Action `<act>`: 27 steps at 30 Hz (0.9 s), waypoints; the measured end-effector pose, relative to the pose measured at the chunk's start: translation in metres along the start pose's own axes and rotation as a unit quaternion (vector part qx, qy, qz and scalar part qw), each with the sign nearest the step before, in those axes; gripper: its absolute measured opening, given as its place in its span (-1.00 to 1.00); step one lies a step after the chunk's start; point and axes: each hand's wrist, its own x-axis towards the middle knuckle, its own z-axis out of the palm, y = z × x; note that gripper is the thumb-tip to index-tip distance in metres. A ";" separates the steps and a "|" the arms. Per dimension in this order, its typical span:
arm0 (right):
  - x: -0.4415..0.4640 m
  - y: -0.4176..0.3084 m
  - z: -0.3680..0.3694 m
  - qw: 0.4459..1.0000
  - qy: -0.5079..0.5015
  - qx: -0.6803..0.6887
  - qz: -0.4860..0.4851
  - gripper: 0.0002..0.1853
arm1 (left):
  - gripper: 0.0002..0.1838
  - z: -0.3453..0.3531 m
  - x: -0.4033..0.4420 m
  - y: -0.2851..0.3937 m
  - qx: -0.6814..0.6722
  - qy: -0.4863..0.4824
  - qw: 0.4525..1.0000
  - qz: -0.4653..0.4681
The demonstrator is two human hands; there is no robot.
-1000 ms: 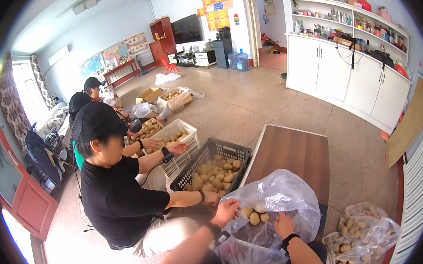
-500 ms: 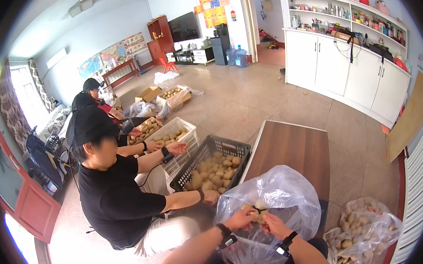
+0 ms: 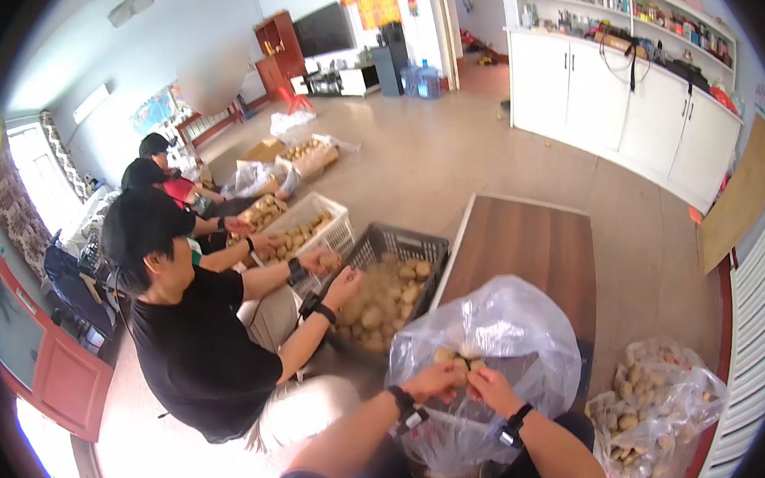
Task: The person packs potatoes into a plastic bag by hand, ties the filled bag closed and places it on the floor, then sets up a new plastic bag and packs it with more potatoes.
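Hands: two, lower centre of frame; your left hand (image 3: pixel 437 381) and right hand (image 3: pixel 493 391) close together, fingers bent, tips nearly meeting. Cannot tell what, if anything, they pinch.
Wrist devices: two, dark, one per wrist (image 3: pixel 413 413).
Potatoes at your fingers: at least three (image 3: pixel 444 354), partly hidden, inside the clear bag.
Clear bag: one (image 3: pixel 506 299), lower centre; film rises beyond your hands and spreads either side.
Second bag: one (image 3: pixel 652 413), lower right, on the floor, many potatoes, too jumbled to count.
Crates: two, left of the table; black crate (image 3: pixel 404 239) nearer, white crate (image 3: pixel 341 226) beyond. Both hold potatoes.
Co-workers: three, left side; nearest person (image 3: pixel 192 341) has both hands by the black crate.
Edges: table (image 3: pixel 527 239) has its left edge just beside the black crate.
Room: floor (image 3: pixel 643 272) runs wide from table to white cabinet (image 3: pixel 596 107), upper right.
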 end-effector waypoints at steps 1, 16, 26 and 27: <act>0.001 0.003 0.000 1.000 0.016 0.009 0.003 -0.74 | -0.56 -0.002 0.002 -0.006 -0.008 0.018 1.000 0.006; 0.003 0.029 -0.008 0.994 0.060 -0.085 0.039 -0.72 | -0.74 -0.086 -0.027 -0.008 -0.403 0.174 0.879 0.188; 0.006 0.043 -0.015 0.988 0.055 -0.113 0.085 -0.72 | -0.68 -0.122 -0.027 -0.042 -0.518 0.345 0.761 0.183; 0.007 0.043 -0.014 0.986 0.059 -0.134 0.081 -0.73 | -0.62 -0.125 -0.026 -0.045 -0.527 0.348 0.755 0.176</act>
